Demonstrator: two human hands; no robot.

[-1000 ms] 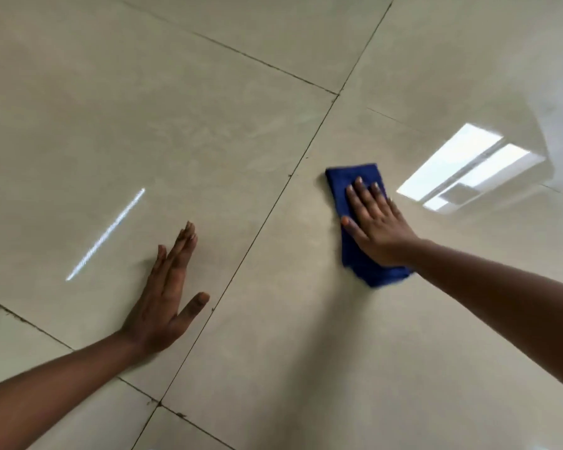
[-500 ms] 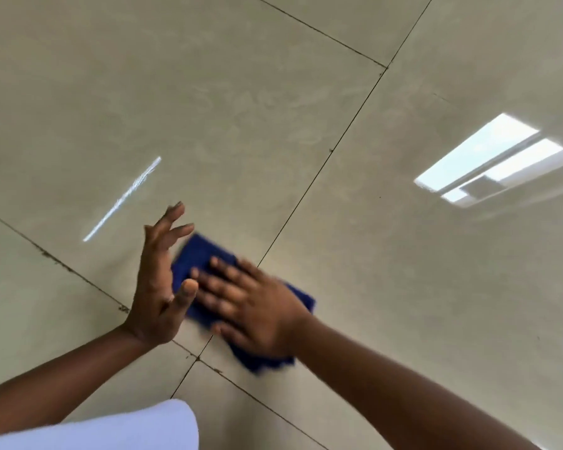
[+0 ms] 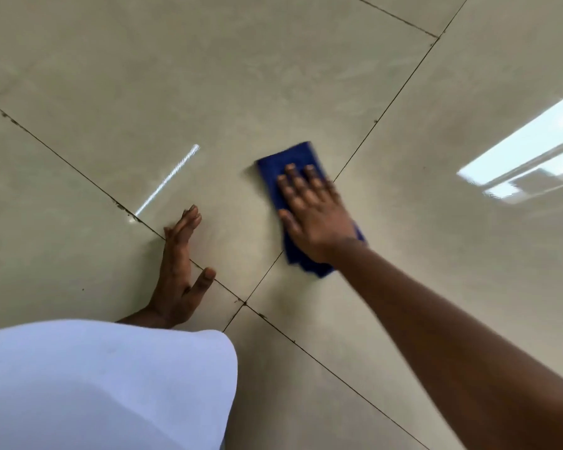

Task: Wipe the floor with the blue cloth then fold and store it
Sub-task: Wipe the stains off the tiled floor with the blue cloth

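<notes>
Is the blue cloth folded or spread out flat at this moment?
Folded. The blue cloth shows as a narrow pad under the flat right hand, pressed on the floor.

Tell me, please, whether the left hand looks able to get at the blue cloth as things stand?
Probably yes: the left hand lies flat on the floor beside the blue cloth, bare tile between them, though the right hand covers most of it.

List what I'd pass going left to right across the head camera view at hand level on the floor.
Thin streak of reflected light → left hand flat on the tile → right hand pressing the blue cloth → bright window reflection.
</notes>
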